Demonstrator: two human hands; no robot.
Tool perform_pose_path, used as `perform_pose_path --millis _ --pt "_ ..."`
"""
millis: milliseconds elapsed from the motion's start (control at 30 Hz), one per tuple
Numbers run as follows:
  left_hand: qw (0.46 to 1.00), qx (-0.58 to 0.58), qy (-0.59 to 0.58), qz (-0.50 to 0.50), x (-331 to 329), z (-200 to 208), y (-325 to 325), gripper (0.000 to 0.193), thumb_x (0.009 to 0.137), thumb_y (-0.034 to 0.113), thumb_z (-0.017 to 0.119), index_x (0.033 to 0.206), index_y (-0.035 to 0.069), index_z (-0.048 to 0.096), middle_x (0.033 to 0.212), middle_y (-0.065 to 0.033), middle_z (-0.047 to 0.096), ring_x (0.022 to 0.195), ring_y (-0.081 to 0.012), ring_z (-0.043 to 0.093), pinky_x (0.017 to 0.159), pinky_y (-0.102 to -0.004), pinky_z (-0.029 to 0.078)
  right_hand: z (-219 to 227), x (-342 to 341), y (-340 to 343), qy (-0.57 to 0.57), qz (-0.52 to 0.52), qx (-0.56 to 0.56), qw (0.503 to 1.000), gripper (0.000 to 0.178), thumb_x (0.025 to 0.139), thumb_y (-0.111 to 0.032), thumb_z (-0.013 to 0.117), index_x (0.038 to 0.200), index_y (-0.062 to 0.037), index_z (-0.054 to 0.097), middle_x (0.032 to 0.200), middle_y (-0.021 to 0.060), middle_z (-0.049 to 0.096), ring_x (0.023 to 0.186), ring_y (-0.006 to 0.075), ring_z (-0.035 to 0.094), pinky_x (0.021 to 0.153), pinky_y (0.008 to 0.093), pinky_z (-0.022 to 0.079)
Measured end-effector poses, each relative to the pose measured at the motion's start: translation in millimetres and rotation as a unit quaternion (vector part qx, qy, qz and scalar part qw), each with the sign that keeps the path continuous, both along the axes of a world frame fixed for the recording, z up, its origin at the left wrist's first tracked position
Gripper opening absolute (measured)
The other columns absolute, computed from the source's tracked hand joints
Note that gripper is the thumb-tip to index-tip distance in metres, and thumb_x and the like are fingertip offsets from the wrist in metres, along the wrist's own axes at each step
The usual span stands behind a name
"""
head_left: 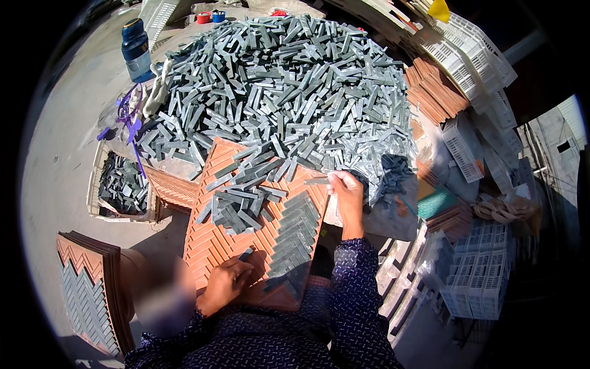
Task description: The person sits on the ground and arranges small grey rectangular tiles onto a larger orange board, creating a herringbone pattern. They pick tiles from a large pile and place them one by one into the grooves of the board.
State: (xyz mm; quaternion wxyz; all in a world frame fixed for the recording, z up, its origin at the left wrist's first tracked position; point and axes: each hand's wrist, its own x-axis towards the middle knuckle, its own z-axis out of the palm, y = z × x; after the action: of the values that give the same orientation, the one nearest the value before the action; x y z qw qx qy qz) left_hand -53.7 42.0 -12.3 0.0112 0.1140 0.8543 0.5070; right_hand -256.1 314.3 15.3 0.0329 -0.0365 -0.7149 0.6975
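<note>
An orange board with slanted, herringbone-like slots lies tilted in front of me. Grey stone strips fill a zigzag band along its right side, and a loose heap of strips rests on its upper middle. My right hand, at the board's upper right edge, pinches one grey stone strip between thumb and fingers. Low on the board, my left hand is closed, with the end of a dark stone strip showing at its fingertips. Its palm side is hidden.
A large pile of grey strips covers the table beyond the board. At left stand a blue bottle, a crate of dark pieces and stacked boards. More orange boards and white plastic crates stand at right.
</note>
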Motion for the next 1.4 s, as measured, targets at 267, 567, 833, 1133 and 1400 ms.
perform_pose_path --millis 267,567,833,1133,1400 --pt "0.997 0.069 -0.019 0.026 8.8 0.3 -3.5 0.020 0.081 0.005 0.068 0.101 0.001 0.065 0.087 -0.0138 0.066 0.074 -0.0266 0.065 0.064 -0.0332 0.052 0.5 168.0 -28.3 -0.250 0.070 -0.270 0.927 0.028 0.089 -0.001 0.057 0.116 -0.0015 0.050 0.097 0.0072 0.060 0.081 0.0171 0.062 0.072 0.0297 0.053" --pt "0.964 0.219 -0.149 -0.004 19.3 14.5 15.5 0.014 0.085 0.002 0.066 0.098 -0.002 0.064 0.088 -0.0094 0.064 0.081 -0.0159 0.061 0.072 -0.0276 0.048 -7.7 230.2 -85.9 0.001 0.165 0.154 0.974 0.023 0.086 -0.007 0.066 0.105 -0.0012 0.054 0.092 0.0044 0.060 0.085 0.0111 0.060 0.074 0.0266 0.050" --pt "0.996 -0.025 0.014 0.086 1.0 23.1 2.8 0.016 0.077 0.000 0.070 0.090 0.000 0.062 0.080 -0.0105 0.059 0.068 -0.0214 0.059 0.059 -0.0306 0.049 -12.0 233.9 -69.2 -0.139 0.079 -0.047 0.986 0.022 0.085 -0.007 0.066 0.104 -0.0006 0.056 0.091 0.0041 0.060 0.086 0.0109 0.057 0.077 0.0260 0.047" --pt "0.983 -0.162 0.051 0.071 9.1 1.8 -5.4 0.028 0.075 0.004 0.067 0.100 0.002 0.056 0.097 -0.0178 0.063 0.088 -0.0354 0.062 0.074 -0.0406 0.052 -13.4 209.0 -68.9 0.052 0.136 0.242 0.959 0.024 0.081 -0.005 0.067 0.104 -0.0007 0.061 0.093 0.0144 0.066 0.079 0.0226 0.067 0.070 0.0311 0.052" --pt "0.986 -0.126 0.010 0.108 23.2 5.4 -33.2 0.025 0.072 0.003 0.067 0.094 0.003 0.058 0.090 -0.0158 0.062 0.081 -0.0353 0.061 0.070 -0.0396 0.051 -13.3 197.7 -93.1 0.050 0.243 0.472 0.846 0.016 0.079 -0.007 0.065 0.094 -0.0066 0.060 0.085 0.0122 0.062 0.079 0.0345 0.062 0.069 0.0415 0.051"
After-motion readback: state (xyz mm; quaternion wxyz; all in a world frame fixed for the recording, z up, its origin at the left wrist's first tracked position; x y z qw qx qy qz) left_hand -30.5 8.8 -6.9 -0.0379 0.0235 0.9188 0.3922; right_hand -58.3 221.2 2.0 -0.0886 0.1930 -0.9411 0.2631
